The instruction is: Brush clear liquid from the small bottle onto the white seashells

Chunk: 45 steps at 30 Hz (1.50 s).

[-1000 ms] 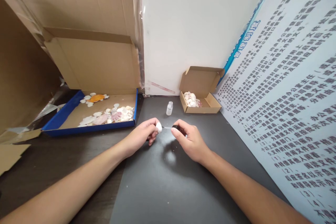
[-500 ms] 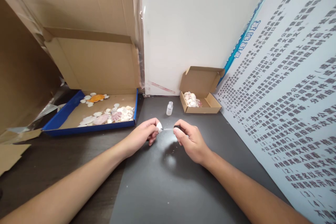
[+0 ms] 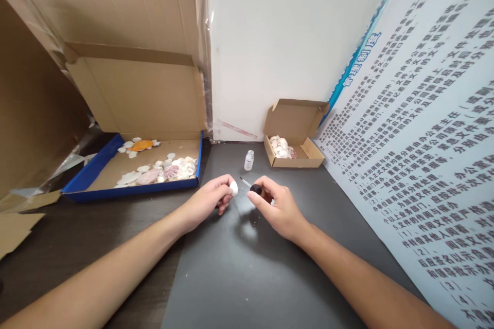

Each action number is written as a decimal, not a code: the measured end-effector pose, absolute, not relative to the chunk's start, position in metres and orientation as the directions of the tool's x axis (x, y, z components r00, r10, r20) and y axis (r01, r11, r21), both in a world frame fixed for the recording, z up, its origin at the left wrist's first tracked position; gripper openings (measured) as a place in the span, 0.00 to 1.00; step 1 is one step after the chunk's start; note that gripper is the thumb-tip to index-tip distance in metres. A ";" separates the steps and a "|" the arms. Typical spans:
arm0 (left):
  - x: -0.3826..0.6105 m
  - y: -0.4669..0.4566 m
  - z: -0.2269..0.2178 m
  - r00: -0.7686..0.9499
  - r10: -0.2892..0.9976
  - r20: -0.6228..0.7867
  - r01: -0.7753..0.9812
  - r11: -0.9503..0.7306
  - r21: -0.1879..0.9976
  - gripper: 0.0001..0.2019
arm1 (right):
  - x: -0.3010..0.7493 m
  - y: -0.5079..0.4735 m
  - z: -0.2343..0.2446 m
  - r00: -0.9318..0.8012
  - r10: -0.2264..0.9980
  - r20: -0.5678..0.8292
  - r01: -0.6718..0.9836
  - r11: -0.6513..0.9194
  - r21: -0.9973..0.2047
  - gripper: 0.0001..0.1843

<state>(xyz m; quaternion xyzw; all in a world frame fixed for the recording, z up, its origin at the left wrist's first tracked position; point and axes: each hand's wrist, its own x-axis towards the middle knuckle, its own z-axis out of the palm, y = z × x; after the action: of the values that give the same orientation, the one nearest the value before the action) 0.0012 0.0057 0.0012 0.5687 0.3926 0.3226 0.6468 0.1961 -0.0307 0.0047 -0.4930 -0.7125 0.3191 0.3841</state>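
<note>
Pinched in my left hand [image 3: 216, 194] is a small white seashell [image 3: 233, 188], its face turned to the right. My right hand [image 3: 277, 203] grips the black cap of a brush applicator [image 3: 255, 189]. Its thin pale brush stem points up and to the left, with the tip just short of the shell and not touching it. Beyond both hands a small clear glue-type bottle [image 3: 249, 160] with a white label stands upright, uncapped, on the dark grey mat [image 3: 231, 267].
To the left, a blue-edged cardboard box [image 3: 135, 191] holds many shells [image 3: 170, 170] and an orange shell turtle [image 3: 142, 145]. A smaller open carton [image 3: 309, 154] with white shells [image 3: 281, 146] stands at the back right. A printed board [image 3: 424, 154] borders the right side.
The brush tip has come away from the shell and swung upward as my right hand tilted the cap. My left hand holds the shell in nearly the same place.
</note>
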 end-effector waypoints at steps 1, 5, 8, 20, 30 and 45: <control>0.001 0.006 0.001 0.484 0.864 -0.141 0.029 0.146 0.989 0.05 | 0.196 -0.031 0.005 -0.227 0.946 0.231 0.450 0.312 -0.837 0.14; 0.001 0.006 0.000 0.487 0.860 -0.151 0.030 0.157 0.987 0.05 | 0.196 -0.032 0.005 -0.250 0.942 0.224 0.457 0.319 -0.830 0.15; 0.001 0.006 0.000 0.486 0.861 -0.152 0.031 0.157 0.987 0.05 | 0.196 -0.032 0.004 -0.214 0.952 0.217 0.475 0.296 -0.829 0.14; 0.000 0.008 -0.001 0.482 0.862 -0.155 0.032 0.160 0.987 0.05 | 0.195 -0.031 0.005 -0.230 0.946 0.227 0.449 0.311 -0.838 0.16; 0.000 0.007 -0.002 0.488 0.859 -0.152 0.035 0.154 0.987 0.05 | 0.195 -0.032 0.004 -0.244 0.941 0.233 0.442 0.322 -0.838 0.16; 0.002 0.006 0.000 0.478 0.865 -0.155 0.011 0.170 0.985 0.04 | 0.195 -0.032 0.005 -0.194 0.952 0.236 0.461 0.301 -0.835 0.16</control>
<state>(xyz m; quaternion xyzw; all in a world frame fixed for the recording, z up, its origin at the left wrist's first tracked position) 0.0021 0.0060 0.0003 0.5559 0.3938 0.3253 0.6558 0.1950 -0.0317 0.0050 -0.5004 -0.7058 0.3146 0.3904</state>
